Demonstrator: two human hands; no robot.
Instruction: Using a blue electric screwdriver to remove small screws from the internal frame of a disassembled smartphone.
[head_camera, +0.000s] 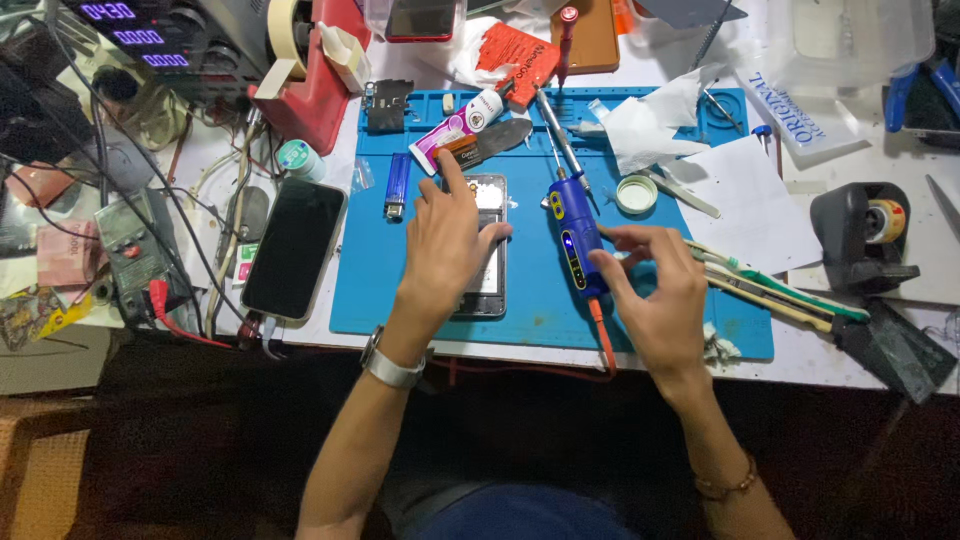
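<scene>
Centre frame: our left hand rests spread on opened phone, back already off | right hand pinches blue soldering pen | reassembly not begun, we judge.

A white desk is stretching across the view, with a blue work mat lying at its middle and reaching almost to its near edge. Even light is falling on the desk, while the space below its near edge is lying in deep shadow.
</scene>
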